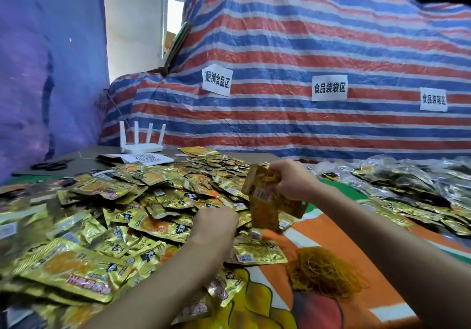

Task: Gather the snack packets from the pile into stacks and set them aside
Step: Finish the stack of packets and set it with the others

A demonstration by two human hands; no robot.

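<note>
A wide pile of gold snack packets [142, 201] covers the left and middle of the table. My right hand [293, 180] grips a small stack of gold packets [265, 196], held upright just above the pile's right edge. My left hand [216, 224] reaches down into the pile with its fingers curled among the packets; what they hold is hidden. One loose packet [257, 253] lies flat just right of my left wrist.
A heap of orange rubber bands [323, 270] lies on the orange printed sheet [331, 229] near me. Silvery dark packets [407, 183] spread along the right. A white router [141, 145], papers and black scissors [51, 166] sit at the back left. A striped tarp [305, 73] rises behind.
</note>
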